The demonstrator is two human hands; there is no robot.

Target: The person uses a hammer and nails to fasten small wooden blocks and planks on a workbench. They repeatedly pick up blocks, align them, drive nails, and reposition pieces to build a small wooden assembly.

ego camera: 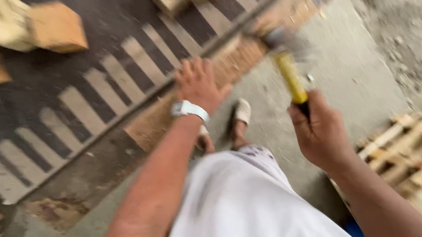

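- Yellow-handled hammer (pixel 290 72) sits clenched in our right hand (pixel 320 135), its blurred head far, over the board's edge.
- Head-heavy and stiff, we judge; grip low on the dark handle end.
- Our left hand (pixel 198 84) presses flat, fingers spread, on the brown board (pixel 236 61).

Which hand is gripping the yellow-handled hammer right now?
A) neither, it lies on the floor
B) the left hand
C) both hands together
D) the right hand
D: the right hand is closed round the dark grip of the hammer, while the left hand lies spread on the slatted wooden frame.
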